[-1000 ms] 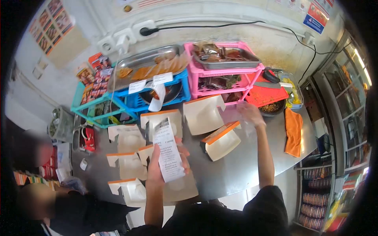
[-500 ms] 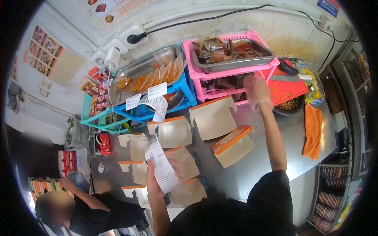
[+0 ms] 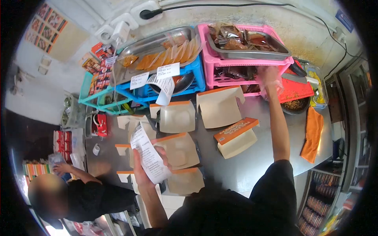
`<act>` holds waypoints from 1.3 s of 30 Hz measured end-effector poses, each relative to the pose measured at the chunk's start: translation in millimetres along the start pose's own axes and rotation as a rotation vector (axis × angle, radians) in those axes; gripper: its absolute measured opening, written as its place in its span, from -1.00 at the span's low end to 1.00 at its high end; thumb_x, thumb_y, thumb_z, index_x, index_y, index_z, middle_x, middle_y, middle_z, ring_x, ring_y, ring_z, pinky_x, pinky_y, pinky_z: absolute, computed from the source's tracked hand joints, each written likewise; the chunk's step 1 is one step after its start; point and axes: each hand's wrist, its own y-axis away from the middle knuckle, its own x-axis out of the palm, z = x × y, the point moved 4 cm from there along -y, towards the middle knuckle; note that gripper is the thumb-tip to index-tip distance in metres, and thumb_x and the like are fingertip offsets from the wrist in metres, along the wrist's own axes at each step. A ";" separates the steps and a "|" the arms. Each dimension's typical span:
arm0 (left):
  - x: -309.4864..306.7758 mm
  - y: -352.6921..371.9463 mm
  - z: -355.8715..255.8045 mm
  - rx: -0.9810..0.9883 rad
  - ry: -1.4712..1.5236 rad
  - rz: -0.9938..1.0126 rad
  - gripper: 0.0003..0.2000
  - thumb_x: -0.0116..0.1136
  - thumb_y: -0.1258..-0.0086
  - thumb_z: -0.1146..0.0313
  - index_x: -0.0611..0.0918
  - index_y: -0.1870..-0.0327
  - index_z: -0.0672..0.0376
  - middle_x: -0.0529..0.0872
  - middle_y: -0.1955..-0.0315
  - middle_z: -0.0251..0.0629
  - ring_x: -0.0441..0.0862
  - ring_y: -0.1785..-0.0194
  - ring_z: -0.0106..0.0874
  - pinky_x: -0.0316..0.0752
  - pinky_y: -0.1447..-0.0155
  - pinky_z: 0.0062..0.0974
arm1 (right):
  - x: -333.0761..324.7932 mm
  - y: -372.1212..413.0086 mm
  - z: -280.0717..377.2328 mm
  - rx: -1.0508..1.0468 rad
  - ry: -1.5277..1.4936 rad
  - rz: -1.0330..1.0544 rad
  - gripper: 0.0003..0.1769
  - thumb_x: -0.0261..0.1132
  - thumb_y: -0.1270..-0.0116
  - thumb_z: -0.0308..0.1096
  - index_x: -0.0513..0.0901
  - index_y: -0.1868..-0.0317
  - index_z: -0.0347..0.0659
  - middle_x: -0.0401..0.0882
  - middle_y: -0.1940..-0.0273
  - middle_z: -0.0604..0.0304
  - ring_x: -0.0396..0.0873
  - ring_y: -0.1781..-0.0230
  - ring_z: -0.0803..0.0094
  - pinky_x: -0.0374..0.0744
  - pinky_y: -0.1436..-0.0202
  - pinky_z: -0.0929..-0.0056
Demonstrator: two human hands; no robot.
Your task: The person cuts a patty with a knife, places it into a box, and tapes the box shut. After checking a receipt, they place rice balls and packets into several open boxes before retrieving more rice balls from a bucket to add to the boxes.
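Observation:
A long printed receipt (image 3: pixel 149 157) is pinched in my left hand (image 3: pixel 141 172), above several unfolded food boxes. My right hand (image 3: pixel 270 78), in a clear plastic glove, reaches into the lower level of the pink rack (image 3: pixel 220 62). Dark packets (image 3: pixel 236 72) lie on that level, beside the hand. The rack's edge and the glove hide my right fingers. Below the rack stands an open box (image 3: pixel 218 108), and a box with an orange printed lid (image 3: pixel 236 130) sits nearer to me.
Orange sauce packets (image 3: pixel 173 55) fill a metal tray on the blue rack (image 3: pixel 199 76). A knife (image 3: pixel 293 78) rests on a red cutting board (image 3: pixel 293 91), over a bowl of chopped bits (image 3: pixel 296 105). An orange cloth (image 3: pixel 313 133) lies rightward. Another person (image 3: pixel 90 196) works at the left.
My right hand has moved from the front of the pink rack into its lower level. The receipt in my left hand has shifted slightly left. The view has shifted too.

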 end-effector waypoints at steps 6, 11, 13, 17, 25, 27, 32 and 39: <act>-28.9 50.3 -42.9 0.226 -0.032 -0.166 -0.49 -0.27 -0.41 -0.05 0.33 -0.13 0.22 0.49 0.26 -0.16 0.49 0.36 -0.31 0.51 0.35 -0.23 | -90.3 102.9 84.3 0.488 -1.357 -0.021 -0.65 0.24 -0.22 -0.20 0.51 0.05 -0.23 0.57 0.33 0.25 0.52 0.39 0.52 0.49 0.40 0.57; -59.9 93.6 -17.1 0.113 -0.329 -0.297 -0.60 0.11 -0.30 0.33 0.34 -0.14 0.15 0.52 0.18 -0.32 0.52 0.24 -0.53 0.52 0.22 -0.43 | -178.1 222.7 231.5 0.517 -1.284 0.626 -0.64 0.24 -0.25 -0.31 0.45 -0.03 -0.21 0.55 0.31 0.26 0.49 0.41 0.61 0.46 0.43 0.64; -52.5 104.1 13.6 0.036 -0.577 -0.256 -0.62 0.14 -0.30 0.36 0.39 -0.11 0.19 0.54 0.18 -0.36 0.51 0.21 -0.57 0.50 0.17 -0.52 | -182.5 277.9 278.6 0.516 -1.223 0.936 -0.62 0.26 -0.23 -0.31 0.44 -0.03 -0.22 0.54 0.34 0.26 0.49 0.45 0.57 0.46 0.45 0.60; -86.9 136.8 49.7 -0.111 -0.527 -0.262 -0.67 0.10 -0.34 0.33 0.46 -0.05 0.29 0.58 0.13 -0.27 0.52 0.08 -0.49 0.46 0.02 -0.50 | -179.6 357.0 332.9 0.533 -1.004 1.162 -0.65 0.30 -0.20 -0.31 0.46 0.04 -0.22 0.51 0.39 0.28 0.46 0.47 0.56 0.44 0.46 0.60; -174.4 194.4 38.3 -0.119 -0.049 -0.449 -0.67 -0.06 -0.42 0.30 0.41 -0.10 0.30 0.56 0.07 -0.24 0.53 0.04 -0.41 0.46 -0.04 -0.43 | -172.9 405.1 389.3 0.610 -1.136 1.371 -0.78 0.28 -0.22 -0.32 0.49 0.21 -0.24 0.50 0.39 0.25 0.44 0.47 0.57 0.44 0.36 0.58; -182.8 199.6 30.6 -0.083 -0.037 -0.464 -0.67 -0.05 -0.42 0.30 0.42 -0.09 0.31 0.56 0.08 -0.23 0.53 0.04 -0.41 0.45 -0.04 -0.44 | -167.6 414.1 399.9 0.721 -1.209 1.364 -0.79 0.27 -0.21 -0.34 0.52 0.18 -0.22 0.51 0.41 0.23 0.45 0.49 0.57 0.47 0.36 0.58; -206.0 206.0 27.3 -0.062 -0.243 -0.544 -0.68 -0.01 -0.39 0.30 0.45 -0.04 0.35 0.59 0.14 -0.22 0.53 0.07 -0.44 0.43 -0.01 -0.49 | -168.0 430.7 428.0 0.612 -1.075 1.251 -0.80 0.30 -0.18 -0.36 0.51 0.21 -0.21 0.51 0.44 0.23 0.48 0.51 0.56 0.49 0.45 0.59; -247.5 205.9 -13.6 0.157 -0.570 -0.741 -0.77 0.05 -0.32 0.35 0.52 0.12 0.31 0.60 0.29 -0.33 0.52 0.22 -0.50 0.42 0.11 -0.51 | -140.7 418.6 358.6 0.253 -0.766 0.709 -0.86 0.28 -0.09 -0.48 0.51 0.31 -0.20 0.54 0.30 0.19 0.55 0.39 0.42 0.53 0.33 0.49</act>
